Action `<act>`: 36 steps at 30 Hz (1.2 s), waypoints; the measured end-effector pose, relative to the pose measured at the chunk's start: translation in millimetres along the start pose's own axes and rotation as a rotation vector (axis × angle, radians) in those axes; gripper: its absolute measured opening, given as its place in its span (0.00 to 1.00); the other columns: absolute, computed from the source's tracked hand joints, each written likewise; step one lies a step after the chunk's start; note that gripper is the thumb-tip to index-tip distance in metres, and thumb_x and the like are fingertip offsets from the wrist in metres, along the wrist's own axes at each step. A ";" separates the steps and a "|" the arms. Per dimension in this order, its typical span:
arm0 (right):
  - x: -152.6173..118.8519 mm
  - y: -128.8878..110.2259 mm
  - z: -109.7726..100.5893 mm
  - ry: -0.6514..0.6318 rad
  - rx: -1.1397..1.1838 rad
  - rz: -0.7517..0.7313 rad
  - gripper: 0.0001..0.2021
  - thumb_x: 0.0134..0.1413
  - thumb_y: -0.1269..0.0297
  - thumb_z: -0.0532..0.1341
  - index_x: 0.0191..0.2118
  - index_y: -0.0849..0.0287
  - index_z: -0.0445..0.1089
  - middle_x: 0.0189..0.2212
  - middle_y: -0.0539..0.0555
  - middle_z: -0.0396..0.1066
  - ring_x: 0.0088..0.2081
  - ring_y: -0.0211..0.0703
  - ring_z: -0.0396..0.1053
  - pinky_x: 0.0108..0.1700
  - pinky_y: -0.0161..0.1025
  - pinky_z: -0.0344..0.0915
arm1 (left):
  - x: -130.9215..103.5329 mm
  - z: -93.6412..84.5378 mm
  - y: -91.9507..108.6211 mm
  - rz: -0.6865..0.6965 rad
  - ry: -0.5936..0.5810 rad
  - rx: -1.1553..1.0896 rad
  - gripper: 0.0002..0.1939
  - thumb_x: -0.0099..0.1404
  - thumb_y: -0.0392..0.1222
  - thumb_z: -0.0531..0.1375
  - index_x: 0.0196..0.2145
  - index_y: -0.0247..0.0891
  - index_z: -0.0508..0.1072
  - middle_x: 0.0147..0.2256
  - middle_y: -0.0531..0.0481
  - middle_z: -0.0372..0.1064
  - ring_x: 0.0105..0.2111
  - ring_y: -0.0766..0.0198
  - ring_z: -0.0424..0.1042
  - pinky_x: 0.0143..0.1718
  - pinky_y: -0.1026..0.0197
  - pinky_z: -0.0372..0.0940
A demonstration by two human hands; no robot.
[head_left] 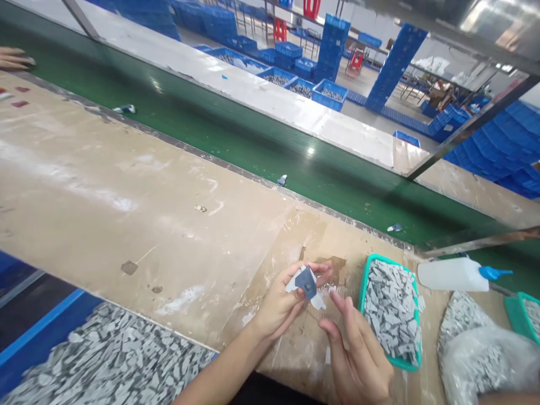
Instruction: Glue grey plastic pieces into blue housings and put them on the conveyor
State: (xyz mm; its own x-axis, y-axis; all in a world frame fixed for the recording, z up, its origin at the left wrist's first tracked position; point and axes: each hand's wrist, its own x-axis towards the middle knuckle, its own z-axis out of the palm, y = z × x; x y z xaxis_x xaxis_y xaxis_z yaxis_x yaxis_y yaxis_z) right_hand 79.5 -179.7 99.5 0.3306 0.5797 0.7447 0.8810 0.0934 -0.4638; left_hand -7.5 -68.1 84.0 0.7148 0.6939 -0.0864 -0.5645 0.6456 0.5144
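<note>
In the head view, my left hand (pixel 280 304) grips a small dark grey and white plastic piece (pixel 306 283) between thumb and fingers, above the worktable. My right hand (pixel 358 351) is just right of it, thumb and fingers apart, with nothing visible between them. Close by on the right is a teal basket (pixel 361 292) full of small grey and white pieces (pixel 390 304).
Beyond the table (pixel 169 197) runs a green conveyor belt (pixel 228 140) with a few similar pieces on it. A white bottle with blue nozzle (pixel 451 274) lies beside a plastic bag of pieces (pixel 485 351). A blue crate (pixel 46 326) stands lower left. Another person's hand (pixel 14 58) is far left.
</note>
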 end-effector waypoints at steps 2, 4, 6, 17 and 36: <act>11.6 10.2 -2.0 0.017 -0.055 0.045 0.26 0.59 0.76 0.63 0.62 0.53 0.66 0.40 0.54 0.81 0.37 0.47 0.80 0.38 0.40 0.79 | 0.0 -9.3 11.5 0.032 0.054 -0.043 0.19 0.53 0.45 0.73 0.43 0.41 0.81 0.48 0.44 0.77 0.55 0.47 0.72 0.64 0.45 0.59; 37.0 29.8 6.7 -0.056 -0.099 0.092 0.23 0.62 0.71 0.62 0.62 0.52 0.67 0.40 0.54 0.81 0.38 0.47 0.80 0.39 0.40 0.78 | -1.5 -21.8 23.9 0.070 0.113 -0.085 0.17 0.57 0.42 0.71 0.45 0.42 0.80 0.48 0.45 0.77 0.52 0.49 0.75 0.61 0.45 0.65; 76.3 53.5 33.9 -0.235 -0.122 0.163 0.21 0.65 0.64 0.58 0.62 0.54 0.66 0.42 0.55 0.80 0.40 0.47 0.80 0.41 0.42 0.77 | -4.7 -33.5 36.7 0.099 0.150 -0.128 0.15 0.60 0.40 0.69 0.46 0.43 0.80 0.49 0.45 0.77 0.50 0.51 0.76 0.56 0.47 0.70; 207.4 74.9 334.1 -0.883 -0.080 -0.017 0.18 0.65 0.59 0.61 0.57 0.57 0.66 0.58 0.59 0.66 0.55 0.50 0.68 0.56 0.55 0.68 | -28.1 -27.6 87.9 0.210 0.019 -0.224 0.16 0.65 0.37 0.65 0.51 0.40 0.78 0.51 0.41 0.76 0.48 0.54 0.78 0.52 0.54 0.73; 184.2 195.1 95.5 -0.816 0.246 0.336 0.22 0.54 0.60 0.63 0.54 0.61 0.72 0.46 0.59 0.77 0.33 0.38 0.73 0.38 0.40 0.73 | 129.8 -93.7 106.9 0.397 0.418 0.873 0.22 0.65 0.37 0.59 0.56 0.31 0.70 0.56 0.36 0.71 0.57 0.51 0.71 0.61 0.50 0.62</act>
State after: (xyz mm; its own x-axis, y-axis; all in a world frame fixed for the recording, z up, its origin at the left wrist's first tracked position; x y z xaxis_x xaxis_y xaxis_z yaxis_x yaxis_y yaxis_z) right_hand 279.9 22.7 100.4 0.1324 0.9909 0.0250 0.6539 -0.0684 -0.7535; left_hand -13.7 120.9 47.8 0.2499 0.9680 0.0209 -0.1141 0.0080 0.9934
